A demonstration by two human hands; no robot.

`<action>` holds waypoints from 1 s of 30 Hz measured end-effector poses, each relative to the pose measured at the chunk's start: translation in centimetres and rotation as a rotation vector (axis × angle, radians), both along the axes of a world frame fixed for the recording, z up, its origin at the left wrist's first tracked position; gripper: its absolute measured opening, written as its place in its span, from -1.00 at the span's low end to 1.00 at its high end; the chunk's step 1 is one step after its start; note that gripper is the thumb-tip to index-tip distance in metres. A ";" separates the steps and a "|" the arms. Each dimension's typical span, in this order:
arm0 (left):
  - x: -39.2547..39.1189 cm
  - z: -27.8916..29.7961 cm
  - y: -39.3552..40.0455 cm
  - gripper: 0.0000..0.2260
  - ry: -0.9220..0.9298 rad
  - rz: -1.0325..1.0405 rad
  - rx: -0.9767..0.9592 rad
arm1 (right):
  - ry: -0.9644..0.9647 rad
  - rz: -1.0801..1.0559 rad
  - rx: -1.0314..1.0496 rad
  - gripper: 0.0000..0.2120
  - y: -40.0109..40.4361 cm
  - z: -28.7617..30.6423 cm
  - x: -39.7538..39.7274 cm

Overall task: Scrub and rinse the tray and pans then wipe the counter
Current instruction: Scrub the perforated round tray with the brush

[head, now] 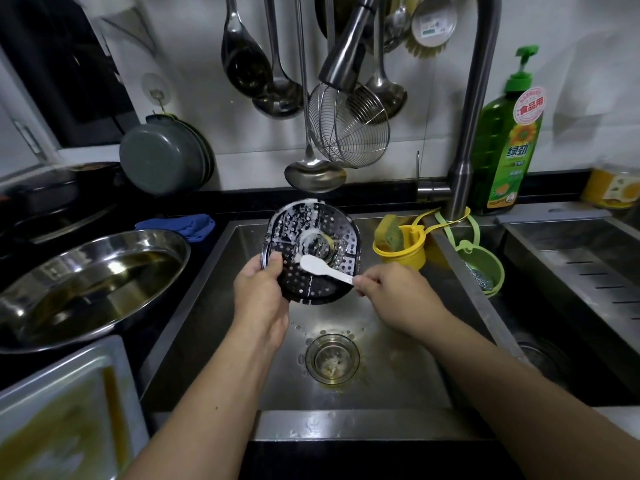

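We hold the round black perforated metal tray (313, 251) tilted over the stainless steel sink (214, 306), at twelve o'clock from the drain (331, 356). Our left hand (261, 292) grips its rim at about eight o'clock, thumb across the face; our right hand (388, 289) pinches the handle end of a small white plastic brush (323, 268) lying against the tray's centre hub. We judge the tray light and stiff but slippery under the foam streaking its holes, so the rim is the safest hold. At nine o'clock from the sink, a shiny steel round pan (90, 282) and a greasy rectangular pan (65, 410) wait.
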State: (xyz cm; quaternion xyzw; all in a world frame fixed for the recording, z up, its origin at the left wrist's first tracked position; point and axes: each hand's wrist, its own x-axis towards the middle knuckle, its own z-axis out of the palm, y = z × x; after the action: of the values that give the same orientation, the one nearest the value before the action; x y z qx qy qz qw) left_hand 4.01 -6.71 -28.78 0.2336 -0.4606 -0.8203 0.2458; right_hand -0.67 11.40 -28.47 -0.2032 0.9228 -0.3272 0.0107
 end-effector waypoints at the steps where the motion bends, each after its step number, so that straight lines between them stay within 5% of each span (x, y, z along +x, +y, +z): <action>1: 0.0 0.0 0.0 -0.82 0.003 0.000 -0.007 | 0.020 -0.003 -0.006 -0.65 -0.1 -0.1 0.2; 15: 0.2 0.1 -0.1 -0.80 -0.001 0.007 0.003 | 0.004 -0.103 -0.075 -0.61 0.4 -0.1 -1.1; 21: 0.2 -0.1 -0.5 -0.82 0.026 0.060 0.068 | -0.144 -0.017 -0.069 -0.64 0.2 -0.3 -0.3; 30: 0.2 0.1 -0.2 -0.90 0.034 0.000 0.041 | -0.747 -0.123 -0.454 -0.71 -1.6 -0.1 2.1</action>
State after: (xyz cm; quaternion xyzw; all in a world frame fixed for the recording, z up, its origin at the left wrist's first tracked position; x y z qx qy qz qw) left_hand 4.17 -6.88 -28.69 0.2245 -0.4394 -0.8335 0.2486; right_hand 1.38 9.82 -28.57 -0.0131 0.7706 -0.5728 0.2791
